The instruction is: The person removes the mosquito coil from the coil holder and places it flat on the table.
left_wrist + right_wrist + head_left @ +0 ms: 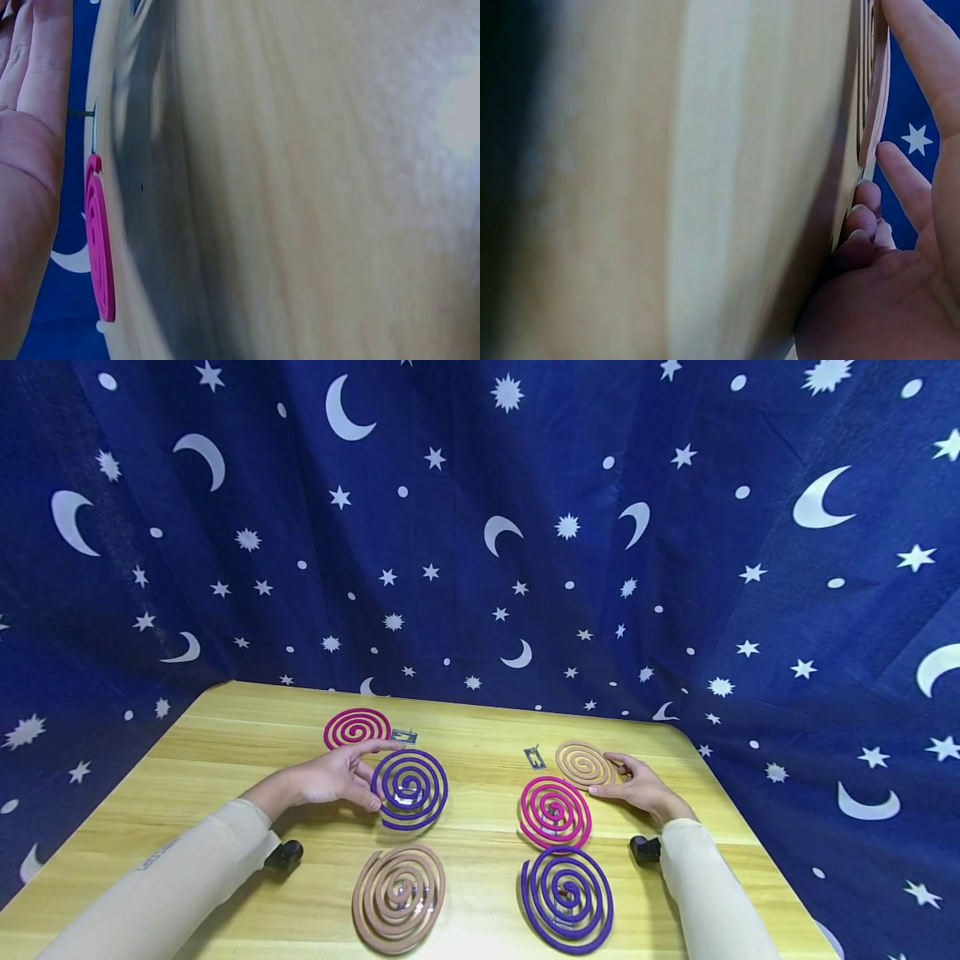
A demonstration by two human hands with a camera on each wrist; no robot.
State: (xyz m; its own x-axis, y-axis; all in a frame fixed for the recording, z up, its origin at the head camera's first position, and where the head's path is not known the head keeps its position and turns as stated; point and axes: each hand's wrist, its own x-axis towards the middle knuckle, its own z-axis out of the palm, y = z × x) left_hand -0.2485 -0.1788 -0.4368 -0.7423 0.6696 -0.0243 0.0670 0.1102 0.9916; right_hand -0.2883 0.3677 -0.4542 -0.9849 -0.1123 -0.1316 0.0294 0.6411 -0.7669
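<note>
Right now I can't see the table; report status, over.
Left grip on far purple coil. Right grip on far tan coil. Near pink coil close by, possibly in the way.

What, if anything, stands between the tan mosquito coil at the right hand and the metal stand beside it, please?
Nothing visible does: only bare tabletop separates the tan mosquito coil from the metal stand. The neighbouring pink coil sits just nearer, off that path.
</note>
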